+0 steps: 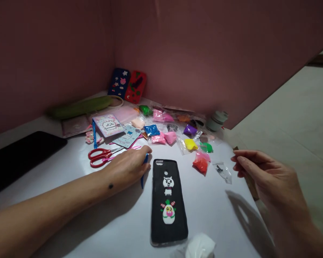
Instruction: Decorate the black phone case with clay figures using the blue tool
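A black phone case (168,202) lies flat in front of me, decorated with a small white animal figure (168,184) above a white, radish-like figure (168,214) with green leaves. Just left of the case, my left hand (131,161) is closed around a thin blue modelling tool (142,181) pointing down toward the table. My right hand (271,177) hovers past the table's right side, thumb pressed to the fingers. Whatever may sit in that pinch is too small or hidden. A white lump of clay in clear plastic (200,246) lies at the near edge of view.
Red-handled scissors (99,157) lie beyond my left forearm. Several clay packets, among them a red one (200,165), spread across the back. Two decorated cases, blue (119,83) and red (136,87), lean on the wall. A dark tablet-like slab (24,157) lies left; a jar (216,120) stands right.
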Action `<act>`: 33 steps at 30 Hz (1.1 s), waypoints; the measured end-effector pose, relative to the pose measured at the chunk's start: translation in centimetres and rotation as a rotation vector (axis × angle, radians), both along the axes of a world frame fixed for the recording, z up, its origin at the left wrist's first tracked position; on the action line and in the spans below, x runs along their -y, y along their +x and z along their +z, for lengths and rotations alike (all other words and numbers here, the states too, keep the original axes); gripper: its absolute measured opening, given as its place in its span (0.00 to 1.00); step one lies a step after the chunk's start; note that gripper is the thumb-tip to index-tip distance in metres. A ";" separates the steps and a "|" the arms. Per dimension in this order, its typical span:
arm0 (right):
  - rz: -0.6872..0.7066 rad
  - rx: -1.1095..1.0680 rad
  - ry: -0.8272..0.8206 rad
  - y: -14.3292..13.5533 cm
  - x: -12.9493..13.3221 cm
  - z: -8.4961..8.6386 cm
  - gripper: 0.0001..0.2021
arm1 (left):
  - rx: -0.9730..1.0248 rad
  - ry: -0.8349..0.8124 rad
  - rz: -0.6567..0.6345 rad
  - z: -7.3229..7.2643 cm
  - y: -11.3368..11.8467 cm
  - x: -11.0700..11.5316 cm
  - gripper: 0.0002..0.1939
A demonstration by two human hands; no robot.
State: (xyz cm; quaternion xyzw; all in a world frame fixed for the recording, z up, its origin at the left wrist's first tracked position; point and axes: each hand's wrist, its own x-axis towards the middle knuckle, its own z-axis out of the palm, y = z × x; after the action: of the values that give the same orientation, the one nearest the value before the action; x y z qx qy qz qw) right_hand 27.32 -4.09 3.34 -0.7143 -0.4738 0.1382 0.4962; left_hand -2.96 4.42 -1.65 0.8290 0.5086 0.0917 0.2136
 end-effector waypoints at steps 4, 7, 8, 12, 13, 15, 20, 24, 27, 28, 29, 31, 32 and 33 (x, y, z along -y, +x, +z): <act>-0.055 0.024 -0.046 0.5 1.0 1.2 0.12 | 0.041 0.084 0.025 0.2 0.0 0.3 0.15; 0.274 0.167 -0.228 0.3 4.0 1.3 0.14 | 0.091 0.170 0.021 0.3 0.0 0.6 0.15; 0.441 0.251 -0.277 0.1 5.3 1.1 0.17 | 0.100 0.188 0.010 0.3 0.0 0.7 0.15; 0.766 0.387 -0.399 -1.4 9.4 -0.3 0.31 | 0.105 0.175 0.001 0.4 0.3 0.7 0.13; 0.799 0.374 -0.402 -2.0 9.9 -1.0 0.32 | 0.110 0.161 0.003 0.5 0.4 0.7 0.13; 0.872 0.377 -0.350 -3.1 10.4 -2.4 0.32 | 0.123 0.141 0.011 0.6 0.5 0.6 0.11; 1.001 0.444 -0.227 -3.8 9.8 -4.9 0.23 | 0.118 0.155 0.028 0.5 0.4 0.5 0.10; 0.649 0.547 -0.057 -1.5 8.2 -5.1 0.21 | 0.111 0.176 0.019 0.2 0.4 0.3 0.11; 0.555 0.621 -0.010 -0.2 6.4 -5.2 0.18 | 0.107 0.191 0.008 0.1 0.4 0.3 0.13; 0.574 0.628 -0.015 -0.1 5.9 -5.3 0.17 | 0.109 0.189 0.004 0.1 0.4 0.4 0.13; 0.600 0.628 -0.028 -0.1 5.6 -5.4 0.16 | 0.115 0.185 -0.002 0.1 0.4 0.5 0.13; 0.647 0.629 -0.042 -0.1 5.3 -5.6 0.16 | 0.131 0.179 -0.012 0.0 0.4 0.6 0.14; 0.671 0.628 -0.046 0.0 5.3 -5.7 0.16 | 0.139 0.184 -0.009 0.0 0.5 0.7 0.16; 0.683 0.636 -0.037 0.2 5.3 -5.7 0.16 | 0.144 0.193 -0.002 -0.1 0.5 0.8 0.17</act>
State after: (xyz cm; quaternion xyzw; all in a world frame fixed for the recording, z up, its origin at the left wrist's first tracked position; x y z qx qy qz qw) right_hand 27.52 -9.40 -2.41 -0.5331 -0.8078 0.0764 0.2397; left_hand -2.49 3.67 -1.78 0.8376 0.4798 0.1995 0.1689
